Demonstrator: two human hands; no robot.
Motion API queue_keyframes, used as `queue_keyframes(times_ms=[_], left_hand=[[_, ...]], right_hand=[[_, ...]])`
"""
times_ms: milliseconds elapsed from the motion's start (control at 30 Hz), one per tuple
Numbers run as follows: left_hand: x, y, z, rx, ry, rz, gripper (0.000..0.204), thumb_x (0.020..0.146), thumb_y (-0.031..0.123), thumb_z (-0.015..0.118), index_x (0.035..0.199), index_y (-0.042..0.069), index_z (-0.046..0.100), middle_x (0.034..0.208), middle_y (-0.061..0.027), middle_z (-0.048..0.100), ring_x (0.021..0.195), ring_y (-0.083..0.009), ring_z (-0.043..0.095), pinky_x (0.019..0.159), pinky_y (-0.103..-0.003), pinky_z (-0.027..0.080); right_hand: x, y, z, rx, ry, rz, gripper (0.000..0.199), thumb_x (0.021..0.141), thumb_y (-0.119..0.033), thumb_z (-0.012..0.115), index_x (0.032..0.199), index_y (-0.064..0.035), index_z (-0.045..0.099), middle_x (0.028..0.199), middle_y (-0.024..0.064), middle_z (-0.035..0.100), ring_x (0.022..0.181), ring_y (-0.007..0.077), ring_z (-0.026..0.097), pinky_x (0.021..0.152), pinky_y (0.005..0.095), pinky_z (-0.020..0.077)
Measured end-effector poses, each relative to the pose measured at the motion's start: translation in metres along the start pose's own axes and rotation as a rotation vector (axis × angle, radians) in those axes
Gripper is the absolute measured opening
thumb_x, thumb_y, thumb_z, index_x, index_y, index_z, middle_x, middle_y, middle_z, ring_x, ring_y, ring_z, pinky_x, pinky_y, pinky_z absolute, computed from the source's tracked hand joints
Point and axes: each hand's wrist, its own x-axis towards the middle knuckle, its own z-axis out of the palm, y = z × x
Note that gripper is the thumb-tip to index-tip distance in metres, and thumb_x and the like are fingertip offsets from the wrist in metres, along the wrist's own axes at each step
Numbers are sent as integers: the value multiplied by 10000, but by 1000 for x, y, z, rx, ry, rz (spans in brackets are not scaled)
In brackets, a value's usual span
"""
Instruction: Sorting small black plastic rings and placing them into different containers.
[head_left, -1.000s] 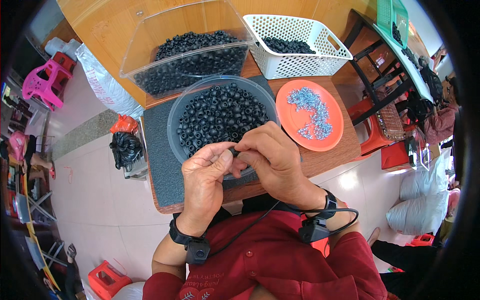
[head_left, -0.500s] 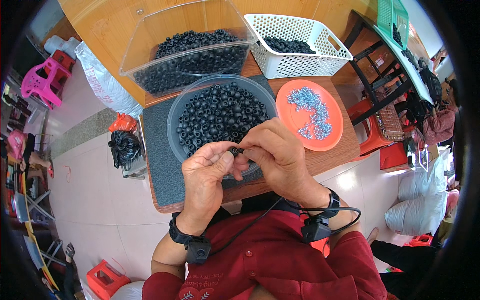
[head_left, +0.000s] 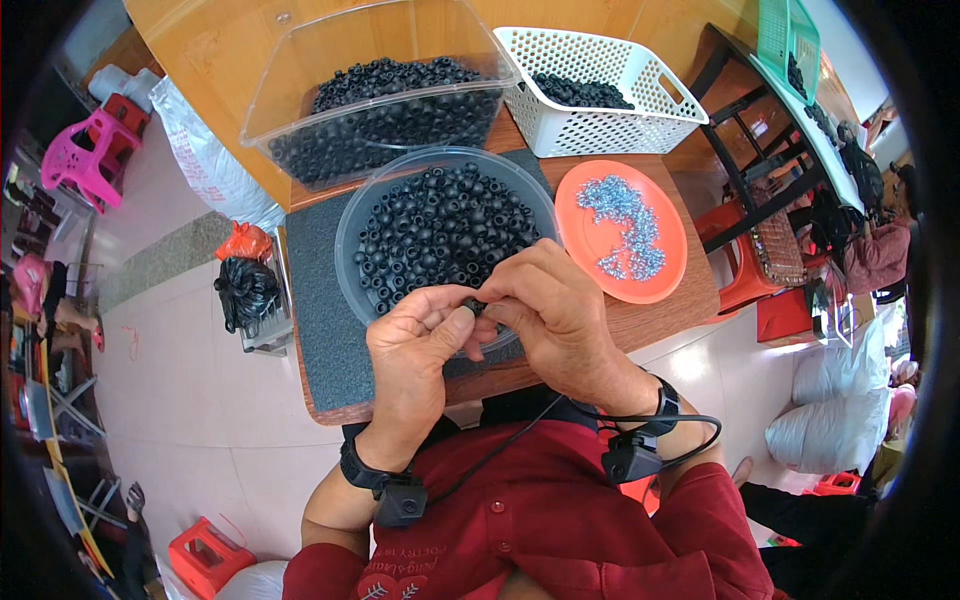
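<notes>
Grip of the left hand (head_left: 408, 342), head view: small black piece (head_left: 474, 306) pinched above the five-o'clock side of the tub (head_left: 345, 255). Right hand (head_left: 553, 312) at three o'clock, its hold hidden. Good practice: steady left pinch, light right touch.

From here I read black pieces (head_left: 440, 225) as smooth plastic; round tub (head_left: 346, 255), glossy translucent plastic; orange plate (head_left: 592, 235), smooth plastic; silvery bits (head_left: 643, 235), metallic, shiny; mat (head_left: 322, 330), rough, matt; tabletop (head_left: 692, 285), wood-grained.
</notes>
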Motion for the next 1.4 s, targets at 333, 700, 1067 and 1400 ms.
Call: queue_keyframes(times_ms=[333,700,1067,1400], left_hand=[[2,-5,-4,30,18,-23,166,889,1,589,1041,-64,603,869,-112,671,731,-144,646,609,-224,501],[1,-2,-3,73,22,9,161,897,23,585,1036,-57,607,864,-92,668,737,-125,635,604,-219,490],[0,2,-1,-73,0,-58,166,911,44,575,1031,-68,600,854,-120,672,705,-156,643,587,-241,493],[-1,0,1,-83,-14,-76,195,923,51,558,1070,-71,595,832,-122,671,691,-157,642,553,-236,484]], right_hand=[[2,-2,5,-61,-19,-45,219,619,53,656,822,-19,615,776,101,566,730,279,510,612,360,425],[4,-3,11,-154,20,-132,229,601,58,660,811,-16,603,768,99,558,719,284,510,602,367,431],[-12,-5,18,117,168,117,214,687,69,659,876,-31,650,854,82,625,784,260,573,661,341,462],[-13,2,18,-59,174,-33,194,688,48,663,854,-53,653,814,68,613,765,244,547,648,319,433]])
